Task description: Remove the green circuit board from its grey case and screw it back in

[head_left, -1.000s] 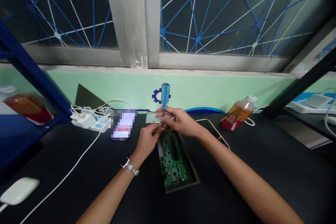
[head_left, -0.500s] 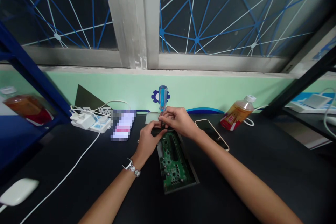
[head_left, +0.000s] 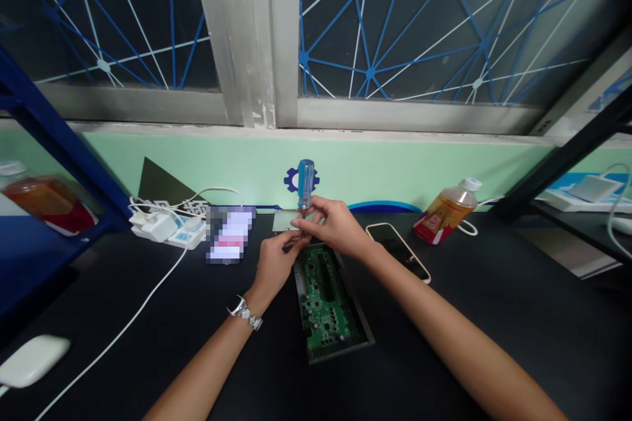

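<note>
A green circuit board [head_left: 326, 299] lies in a shallow dark metal tray [head_left: 364, 332] on the black table. At the board's far end, my right hand [head_left: 336, 227] pinches the shaft of an upright screwdriver with a clear blue handle [head_left: 305, 183]. My left hand [head_left: 274, 264], a watch on its wrist, is closed at the board's far left corner, fingertips pressed by the screwdriver tip. Whatever sits between those fingertips is too small to make out.
A phone [head_left: 397, 251] and a tilted amber bottle [head_left: 446, 212] lie to the right. A white power strip [head_left: 165, 227] with cables and a lit screen [head_left: 230, 235] sit to the left. A white mouse [head_left: 30, 360] rests near the left edge. Blue shelving [head_left: 44, 138] stands far left.
The screwdriver and both hands have stayed at the board's far end, shifting slightly; the right fingers have changed their pinch on the shaft.
</note>
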`<state>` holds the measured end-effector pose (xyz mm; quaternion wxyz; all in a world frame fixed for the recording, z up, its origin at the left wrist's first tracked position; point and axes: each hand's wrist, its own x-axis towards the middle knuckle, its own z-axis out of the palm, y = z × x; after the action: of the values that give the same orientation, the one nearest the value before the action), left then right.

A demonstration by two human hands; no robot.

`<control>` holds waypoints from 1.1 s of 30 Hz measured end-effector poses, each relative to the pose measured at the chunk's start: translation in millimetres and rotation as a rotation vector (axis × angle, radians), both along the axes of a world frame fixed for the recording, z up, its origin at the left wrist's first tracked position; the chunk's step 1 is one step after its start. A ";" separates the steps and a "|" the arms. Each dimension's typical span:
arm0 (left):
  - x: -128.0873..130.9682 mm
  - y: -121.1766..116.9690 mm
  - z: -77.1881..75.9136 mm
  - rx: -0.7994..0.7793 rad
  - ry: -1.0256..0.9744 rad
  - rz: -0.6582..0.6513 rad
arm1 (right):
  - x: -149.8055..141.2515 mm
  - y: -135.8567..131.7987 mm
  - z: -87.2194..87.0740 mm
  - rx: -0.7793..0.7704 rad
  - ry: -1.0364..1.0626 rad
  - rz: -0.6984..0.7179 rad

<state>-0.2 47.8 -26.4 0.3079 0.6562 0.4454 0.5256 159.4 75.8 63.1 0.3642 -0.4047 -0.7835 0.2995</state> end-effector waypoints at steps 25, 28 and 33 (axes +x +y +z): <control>1.6 -6.9 9.4 0.208 0.272 0.174 | -2.8 0.6 -7.2 0.071 0.015 -0.056; 2.0 -5.7 7.9 0.164 0.245 0.183 | -6.6 0.7 -10.6 0.078 0.026 -0.111; -0.2 -3.9 6.1 0.057 0.153 0.106 | -5.2 0.8 -6.5 0.028 0.044 -0.126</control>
<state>-0.4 43.9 -20.2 0.2262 0.6784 0.4864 0.5020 154.3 76.6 56.6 0.4050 -0.4412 -0.7525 0.2739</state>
